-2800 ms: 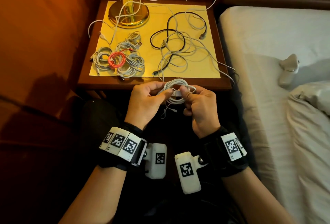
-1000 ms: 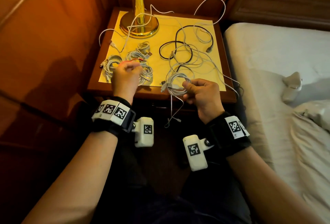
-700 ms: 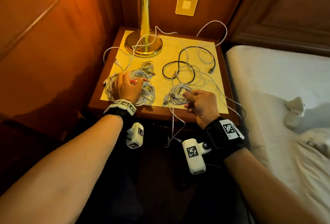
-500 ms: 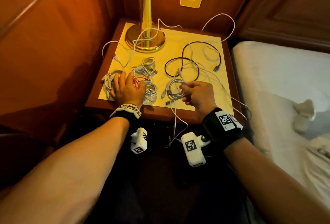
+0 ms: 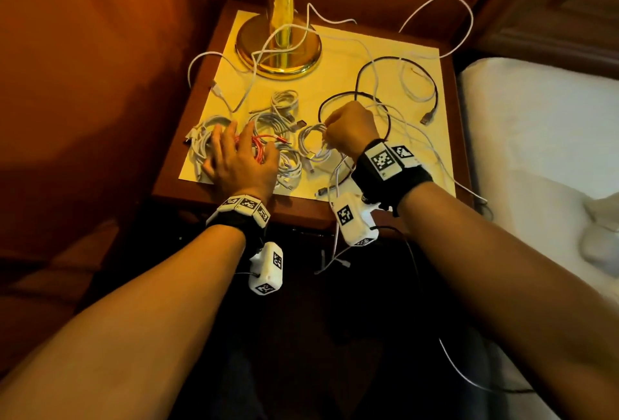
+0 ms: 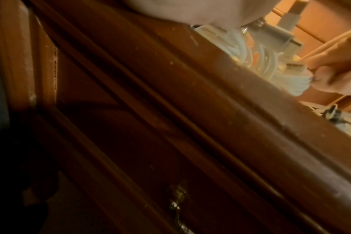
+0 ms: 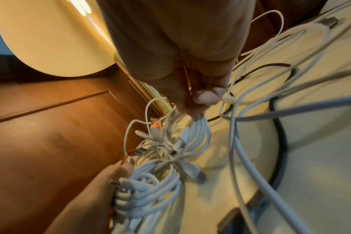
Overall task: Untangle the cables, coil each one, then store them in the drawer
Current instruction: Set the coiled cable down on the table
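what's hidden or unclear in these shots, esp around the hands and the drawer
- Head view: left hand covers most of the red coil.
- Head view: right hand hides its fingertips on the white coil.
- Left wrist view: drawer is dark and blurred; its inside is unseen.

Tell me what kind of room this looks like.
Most likely a bedroom, perhaps a hotel room: a wooden nightstand strewn with cables stands beside a bed with white sheets, with a brass lamp against wood-panelled walls.
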A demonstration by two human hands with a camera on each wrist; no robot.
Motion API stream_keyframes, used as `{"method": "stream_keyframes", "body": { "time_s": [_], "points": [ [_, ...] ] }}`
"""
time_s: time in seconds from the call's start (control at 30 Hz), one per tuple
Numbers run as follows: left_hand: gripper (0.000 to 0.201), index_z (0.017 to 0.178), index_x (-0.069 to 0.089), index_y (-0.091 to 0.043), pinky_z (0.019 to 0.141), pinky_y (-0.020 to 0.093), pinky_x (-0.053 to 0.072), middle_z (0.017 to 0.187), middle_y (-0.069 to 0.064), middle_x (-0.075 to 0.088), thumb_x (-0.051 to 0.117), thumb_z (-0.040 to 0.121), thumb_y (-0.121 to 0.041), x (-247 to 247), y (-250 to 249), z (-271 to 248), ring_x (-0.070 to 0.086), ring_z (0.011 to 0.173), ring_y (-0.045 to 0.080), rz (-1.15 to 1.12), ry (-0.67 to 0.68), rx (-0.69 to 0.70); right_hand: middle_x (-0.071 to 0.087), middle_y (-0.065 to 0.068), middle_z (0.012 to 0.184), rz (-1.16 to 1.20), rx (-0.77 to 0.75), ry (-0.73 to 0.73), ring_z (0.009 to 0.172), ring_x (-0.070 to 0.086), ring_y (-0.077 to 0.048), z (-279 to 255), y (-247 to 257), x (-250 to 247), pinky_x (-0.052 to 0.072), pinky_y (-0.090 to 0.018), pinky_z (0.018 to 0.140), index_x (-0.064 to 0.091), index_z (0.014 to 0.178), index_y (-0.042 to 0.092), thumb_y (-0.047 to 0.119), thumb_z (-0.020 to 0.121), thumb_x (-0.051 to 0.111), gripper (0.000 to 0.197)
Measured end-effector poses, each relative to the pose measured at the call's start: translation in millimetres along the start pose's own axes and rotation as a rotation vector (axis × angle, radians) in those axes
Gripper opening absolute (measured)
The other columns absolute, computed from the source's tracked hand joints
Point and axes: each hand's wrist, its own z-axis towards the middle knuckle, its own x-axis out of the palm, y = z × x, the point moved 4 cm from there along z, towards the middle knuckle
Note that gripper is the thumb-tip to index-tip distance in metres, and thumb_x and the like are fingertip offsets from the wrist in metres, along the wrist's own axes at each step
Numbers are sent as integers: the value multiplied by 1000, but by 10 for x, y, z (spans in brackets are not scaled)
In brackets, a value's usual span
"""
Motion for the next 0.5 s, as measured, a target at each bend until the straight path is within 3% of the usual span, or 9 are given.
{"method": "stream_keyframes", "body": {
  "time_s": [0.1, 0.27, 0.4, 0.5],
  "points": [
    [59, 130, 58, -30, 108, 48, 20, 147, -2, 45, 38, 79, -54, -6, -9, -10, 27, 143, 19, -8, -1, 6, 71, -22, 97, 87, 39, -57, 95, 66, -35, -43, -85, -96, 52, -46, 90, 72, 96, -5, -3, 82, 56, 22],
    [62, 130, 57, -28, 108, 48, 20, 147, -1, 45, 34, 80, -55, -18, -9, -22, 26, 143, 20, -8, 5, 10, 72, -11, 99, 108, -9, -206, 97, 64, -23, -323, -388, -253, 47, -29, 82, 75, 95, 4, 0, 80, 59, 22],
    [63, 131, 57, -27, 108, 49, 21, 147, -1, 45, 33, 79, -55, -24, -9, -29, 26, 144, 20, -8, 11, 18, 56, -8, 128, -90, -184, -138, 115, 53, -23, -457, -563, -221, 38, -23, 89, 65, 119, 16, 4, 79, 62, 43],
    [62, 131, 57, -27, 108, 49, 21, 147, -1, 45, 35, 79, -54, -25, -10, -30, 25, 144, 20, -9, 13, 17, 40, -3, 148, -244, -260, 3, 128, 44, -24, -425, -641, -125, 40, -31, 99, 54, 135, 23, 10, 85, 61, 52]
  ]
}}
